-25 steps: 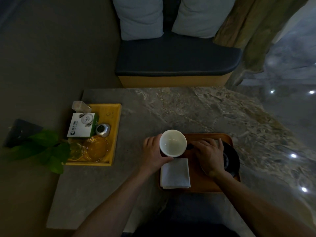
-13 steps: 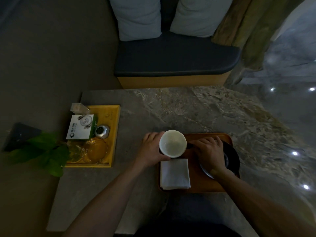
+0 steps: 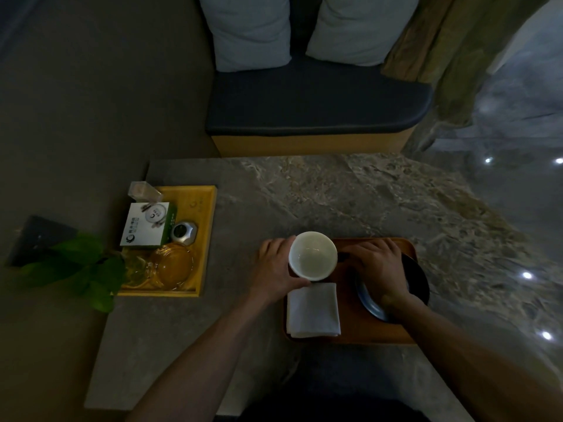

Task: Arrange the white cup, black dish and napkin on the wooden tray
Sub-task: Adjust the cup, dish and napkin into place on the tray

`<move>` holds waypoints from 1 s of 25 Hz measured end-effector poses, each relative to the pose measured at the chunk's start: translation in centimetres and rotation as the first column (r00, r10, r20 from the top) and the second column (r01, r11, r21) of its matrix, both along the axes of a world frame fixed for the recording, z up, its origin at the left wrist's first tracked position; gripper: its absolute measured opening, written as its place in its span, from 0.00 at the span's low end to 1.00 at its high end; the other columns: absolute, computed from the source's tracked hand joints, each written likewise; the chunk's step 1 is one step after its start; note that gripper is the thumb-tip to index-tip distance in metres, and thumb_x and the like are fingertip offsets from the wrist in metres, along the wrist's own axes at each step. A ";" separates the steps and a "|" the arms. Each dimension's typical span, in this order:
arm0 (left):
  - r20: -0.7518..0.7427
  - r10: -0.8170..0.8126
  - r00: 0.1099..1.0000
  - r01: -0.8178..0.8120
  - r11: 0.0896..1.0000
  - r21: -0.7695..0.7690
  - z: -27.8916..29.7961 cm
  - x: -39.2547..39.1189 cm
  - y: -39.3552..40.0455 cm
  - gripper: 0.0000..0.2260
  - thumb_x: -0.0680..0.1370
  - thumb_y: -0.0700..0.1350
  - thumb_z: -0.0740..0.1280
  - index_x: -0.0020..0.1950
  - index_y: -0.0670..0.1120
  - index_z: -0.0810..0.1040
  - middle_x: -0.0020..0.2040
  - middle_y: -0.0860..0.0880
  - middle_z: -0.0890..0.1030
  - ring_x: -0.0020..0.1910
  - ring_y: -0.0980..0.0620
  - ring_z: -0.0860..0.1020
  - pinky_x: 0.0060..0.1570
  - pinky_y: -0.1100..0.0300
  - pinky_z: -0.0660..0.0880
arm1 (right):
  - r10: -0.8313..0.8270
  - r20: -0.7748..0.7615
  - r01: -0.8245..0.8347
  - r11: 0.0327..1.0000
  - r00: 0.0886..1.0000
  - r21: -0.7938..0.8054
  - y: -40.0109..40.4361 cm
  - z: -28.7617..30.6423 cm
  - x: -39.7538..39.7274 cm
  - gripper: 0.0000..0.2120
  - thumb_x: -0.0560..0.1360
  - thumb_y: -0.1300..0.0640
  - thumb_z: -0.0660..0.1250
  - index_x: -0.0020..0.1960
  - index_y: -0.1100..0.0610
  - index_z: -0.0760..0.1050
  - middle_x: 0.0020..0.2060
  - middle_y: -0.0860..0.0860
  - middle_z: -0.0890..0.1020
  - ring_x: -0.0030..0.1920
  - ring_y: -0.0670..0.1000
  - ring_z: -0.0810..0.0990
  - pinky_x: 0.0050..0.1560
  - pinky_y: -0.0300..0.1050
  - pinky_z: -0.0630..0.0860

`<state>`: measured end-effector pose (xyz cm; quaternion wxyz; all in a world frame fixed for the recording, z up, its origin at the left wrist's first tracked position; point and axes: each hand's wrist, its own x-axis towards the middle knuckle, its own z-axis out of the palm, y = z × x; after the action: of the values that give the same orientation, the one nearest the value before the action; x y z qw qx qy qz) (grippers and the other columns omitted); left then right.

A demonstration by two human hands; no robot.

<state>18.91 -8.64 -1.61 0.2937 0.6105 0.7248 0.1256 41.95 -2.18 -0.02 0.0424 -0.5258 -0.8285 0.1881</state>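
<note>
Almost nothing has moved in the last second: both hands stay where they were, so the person seems to be making small last fixes, not big moves.

The left hand (image 3: 275,269) is wrapped around the white cup (image 3: 313,255), which sits at the far left corner of the wooden tray (image 3: 359,325). The napkin (image 3: 313,310) lies just below that grip, nearer the person.

The right hand (image 3: 376,268) lies flat on the black dish (image 3: 419,280), pressing, not pinching. The dish pokes a little past the tray's right edge.

The stone table (image 3: 304,193) beyond both hands is bare. The yellow tray (image 3: 207,239) sits well apart, left of the cup hand.
</note>
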 end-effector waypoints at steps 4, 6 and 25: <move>-0.014 -0.031 0.999 0.031 0.999 -0.010 -0.1 -0.3 0.3 0.45 0.64 0.58 0.78 0.75 0.52 0.59 0.70 0.50 0.68 0.70 0.47 0.60 0.67 0.51 0.62 | -0.022 -0.038 0.022 1.000 0.999 0.010 -0.3 -0.4 0.1 0.12 0.75 0.57 0.68 0.56 0.46 0.80 0.54 0.48 0.83 0.58 0.55 0.77 0.63 0.62 0.67; -0.022 -0.041 0.999 0.041 0.999 -0.018 -0.2 -0.5 0.5 0.46 0.64 0.58 0.78 0.76 0.52 0.59 0.70 0.50 0.68 0.71 0.47 0.60 0.67 0.51 0.62 | -0.037 -0.052 0.037 0.999 0.998 0.001 -0.5 -0.5 0.2 0.11 0.75 0.57 0.68 0.56 0.47 0.80 0.53 0.49 0.84 0.58 0.55 0.77 0.63 0.62 0.68; 0.023 0.036 0.999 -0.036 0.999 -0.003 -0.8 0.3 -0.3 0.45 0.64 0.56 0.79 0.75 0.54 0.59 0.72 0.51 0.66 0.71 0.49 0.59 0.66 0.54 0.59 | -0.185 -0.115 0.173 0.979 0.976 -0.105 -0.5 -1.5 -0.4 0.10 0.76 0.54 0.66 0.55 0.44 0.79 0.55 0.46 0.82 0.57 0.53 0.75 0.59 0.58 0.70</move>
<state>19.17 -8.89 -2.41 0.3005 0.5955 0.7323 0.1370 41.60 -2.66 -1.48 0.0859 -0.5871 -0.7636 0.2548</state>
